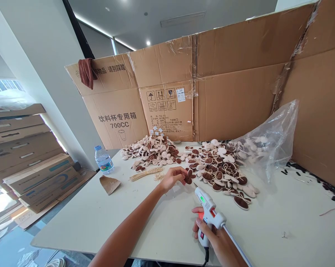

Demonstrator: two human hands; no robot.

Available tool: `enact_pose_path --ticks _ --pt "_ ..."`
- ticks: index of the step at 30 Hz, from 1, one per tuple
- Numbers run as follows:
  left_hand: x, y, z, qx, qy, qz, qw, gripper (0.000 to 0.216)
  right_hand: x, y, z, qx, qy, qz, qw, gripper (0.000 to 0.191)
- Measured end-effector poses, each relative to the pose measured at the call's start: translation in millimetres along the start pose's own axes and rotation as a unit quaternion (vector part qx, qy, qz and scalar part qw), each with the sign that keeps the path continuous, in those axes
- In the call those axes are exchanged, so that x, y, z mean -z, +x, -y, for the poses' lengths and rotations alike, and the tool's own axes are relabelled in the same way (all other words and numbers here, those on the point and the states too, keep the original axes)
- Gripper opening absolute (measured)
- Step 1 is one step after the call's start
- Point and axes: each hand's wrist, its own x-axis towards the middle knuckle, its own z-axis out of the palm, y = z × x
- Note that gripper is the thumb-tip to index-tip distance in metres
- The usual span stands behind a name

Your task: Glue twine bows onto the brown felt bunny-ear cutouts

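Between the fingers of my left hand (171,178) is a small dark brown plush piece with rounded ears (188,177), held above the white table. My right hand (207,231) is wrapped round the handle of a white glue gun (205,202). Its nozzle points up and left, close to the brown piece; whether they touch I cannot tell. A glue stick (235,243) runs out of the gun's rear. Past my hands lies a heap of brown and cream plush pieces (220,167), some with thin cords. Another heap, mostly cream (153,150), sits to its left.
Bundled beige cords (146,174) lie left of my left hand, near a brown scrap (109,184) and a water bottle (103,160). A clear plastic bag (278,137) with plush pieces stands at right. Cardboard walls (239,100) close off the table's back. Small black bits (298,173) lie along the right edge.
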Motion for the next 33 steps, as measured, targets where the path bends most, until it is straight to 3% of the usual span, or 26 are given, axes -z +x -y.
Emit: enact_pose_path --ticks 8,33 --pt "-0.4 0.4 0.9 -0.003 -0.003 0.005 1.0 0.022 4.0 2.0 -6.8 0.004 -0.028 0.024 0.999 0.068" --pt "-1.6 -2.8 -8.0 -0.007 0.016 0.004 1.0 0.022 3.3 1.8 -3.4 0.004 -0.034 0.016 0.999 0.069"
